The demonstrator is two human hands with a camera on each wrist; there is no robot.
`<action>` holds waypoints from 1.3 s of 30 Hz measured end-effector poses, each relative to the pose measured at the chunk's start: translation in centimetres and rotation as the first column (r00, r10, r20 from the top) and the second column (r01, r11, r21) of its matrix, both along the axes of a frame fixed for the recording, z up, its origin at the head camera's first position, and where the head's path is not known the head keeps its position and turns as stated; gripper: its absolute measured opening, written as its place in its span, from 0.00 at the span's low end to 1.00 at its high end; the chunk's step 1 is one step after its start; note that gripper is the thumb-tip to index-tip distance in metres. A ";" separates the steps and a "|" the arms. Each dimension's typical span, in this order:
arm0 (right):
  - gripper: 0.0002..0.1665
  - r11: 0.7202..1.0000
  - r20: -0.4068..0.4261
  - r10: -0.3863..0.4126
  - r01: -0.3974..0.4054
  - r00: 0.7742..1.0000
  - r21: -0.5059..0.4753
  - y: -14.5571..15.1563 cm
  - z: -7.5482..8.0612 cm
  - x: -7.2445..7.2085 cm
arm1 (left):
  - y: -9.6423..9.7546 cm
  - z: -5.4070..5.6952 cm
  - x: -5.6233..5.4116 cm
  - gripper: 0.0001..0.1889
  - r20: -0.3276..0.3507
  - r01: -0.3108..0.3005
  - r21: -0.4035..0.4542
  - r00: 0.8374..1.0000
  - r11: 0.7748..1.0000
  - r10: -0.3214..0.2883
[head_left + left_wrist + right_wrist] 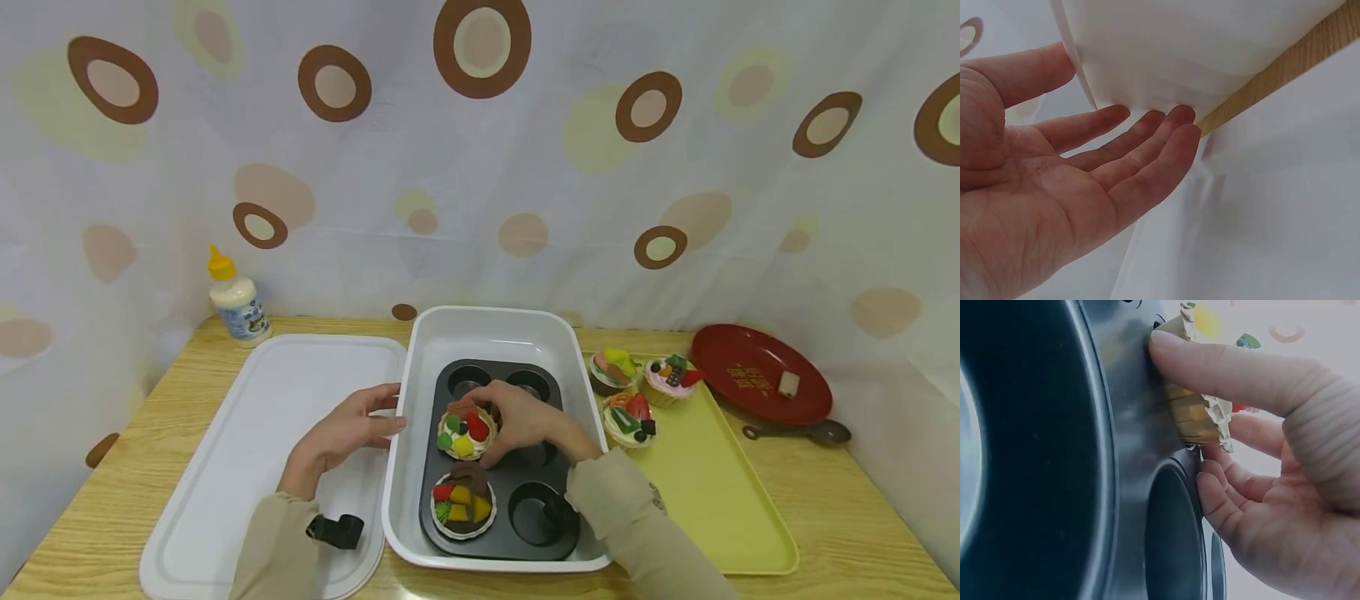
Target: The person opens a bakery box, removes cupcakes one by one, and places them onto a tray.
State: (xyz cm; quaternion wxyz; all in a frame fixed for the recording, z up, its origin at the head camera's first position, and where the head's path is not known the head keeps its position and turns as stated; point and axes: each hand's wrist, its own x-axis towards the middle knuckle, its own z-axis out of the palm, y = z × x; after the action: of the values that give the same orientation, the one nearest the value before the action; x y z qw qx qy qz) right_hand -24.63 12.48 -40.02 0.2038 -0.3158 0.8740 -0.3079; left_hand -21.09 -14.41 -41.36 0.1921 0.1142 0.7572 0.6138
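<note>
My right hand [519, 419] pinches a toy cupcake [465, 435] topped with red, green and yellow pieces, over the dark muffin pan [501, 546]. In the right wrist view its ridged golden cup [1192, 417] shows between thumb and fingers, right by the pan's surface. Another cupcake [462, 506], with brown swirl and fruit pieces, sits in the pan's near left cup. The pan lies inside a white tub [397, 500]. On the tub's left side, my left hand [345, 435] touches the outer wall with extended fingertips; the left wrist view shows the thumb [1054, 69] at the rim.
Left of the tub lies a white lid [217, 500], with a glue bottle [240, 304] behind it. Several cupcakes stand on the yellow tray [720, 500] at right, including one with strawberry [628, 419]. Beyond are a red plate [738, 354] and dark spoon [817, 431].
</note>
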 end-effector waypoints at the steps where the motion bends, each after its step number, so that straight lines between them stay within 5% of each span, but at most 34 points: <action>1: 0.43 1.000 0.002 -0.011 0.011 1.000 0.011 0.0 0.0 0.0 | 0.0 0.0 0.0 0.32 0.000 0.001 0.002 1.000 1.000 -0.001; 15: 0.40 0.998 -0.071 -0.044 0.047 0.997 0.043 -0.2 0.1 0.1 | 0.0 0.0 0.1 0.31 0.000 -0.002 -0.001 1.000 1.000 0.002; 39: 0.39 0.989 -0.046 -0.095 0.100 0.994 0.106 -0.9 0.4 0.2 | -0.1 0.0 0.0 0.31 0.001 -0.001 -0.009 1.000 1.000 0.001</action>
State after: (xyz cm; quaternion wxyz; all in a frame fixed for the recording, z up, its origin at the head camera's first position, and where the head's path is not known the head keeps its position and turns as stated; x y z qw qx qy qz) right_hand -24.46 11.61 -39.64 0.1875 -0.2674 0.9078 -0.2630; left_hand -21.07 -14.49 -41.38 0.1926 0.1126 0.7598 0.6107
